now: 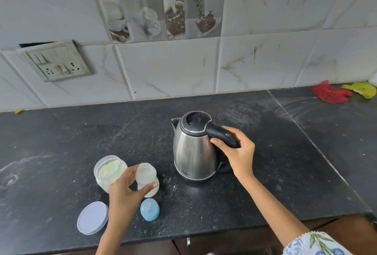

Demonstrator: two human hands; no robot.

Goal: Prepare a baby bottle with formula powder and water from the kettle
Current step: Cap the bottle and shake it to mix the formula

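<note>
A steel kettle with a black lid stands upright on the dark counter. My right hand grips its black handle. To its left stands an open clear baby bottle, held by my left hand with thumb and fingers round its body. Behind the bottle sits an open jar of pale formula powder. The bottle's blue cap with teat lies on the counter in front of the bottle. The jar's pale lid lies flat at the front left.
A tiled wall rises behind the counter, with a switch and socket plate at the left. A red cloth and a yellow one lie at the far right. The counter's front edge runs just below the lid and cap.
</note>
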